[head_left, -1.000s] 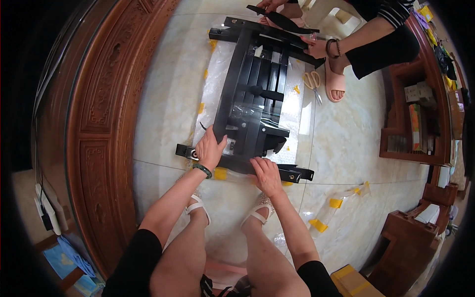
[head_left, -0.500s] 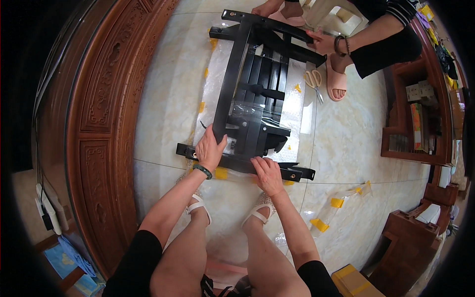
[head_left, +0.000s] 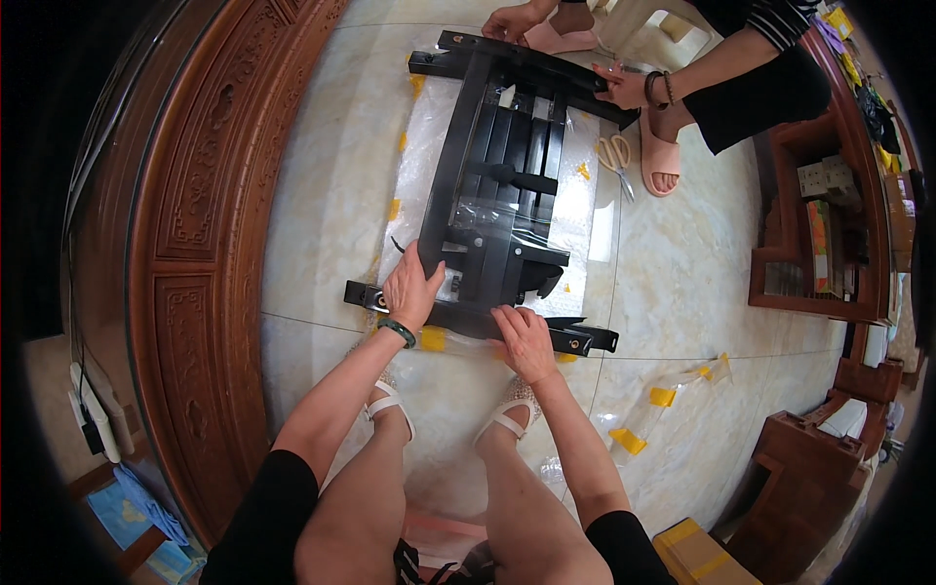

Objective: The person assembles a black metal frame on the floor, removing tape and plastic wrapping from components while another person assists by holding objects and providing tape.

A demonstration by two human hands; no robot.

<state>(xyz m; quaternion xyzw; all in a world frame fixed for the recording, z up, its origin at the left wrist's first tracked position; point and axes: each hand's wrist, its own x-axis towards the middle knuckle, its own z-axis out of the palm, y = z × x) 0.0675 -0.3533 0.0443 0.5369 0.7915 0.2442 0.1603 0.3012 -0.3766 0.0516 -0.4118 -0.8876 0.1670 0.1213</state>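
Note:
A black metal frame (head_left: 448, 190) lies over more black bars (head_left: 502, 132) on bubble wrap (head_left: 417, 166). My left hand (head_left: 413, 291) is closed round its near left corner, thumb on top. My right hand (head_left: 526, 341) grips the near crossbar, fingers curled over its edge. At the far end, another person's left hand (head_left: 624, 86) and right hand (head_left: 509, 23), seen from across, are at the frame's far bar (head_left: 546, 66). Clear film with tape wraps part of the inner bars.
Scissors (head_left: 615, 161) with pale handles lie right of the bubble wrap, near the other person's pink slipper (head_left: 661, 156). Clear plastic with yellow tape (head_left: 663, 397) is on the tiled floor. A carved wooden cabinet (head_left: 190, 214) lines the left; a cardboard box (head_left: 697, 556) sits lower right.
The frame's far end has come down closer to the bars beneath, and the other person's hands have lowered with it. My hands keep their grip at the near end.

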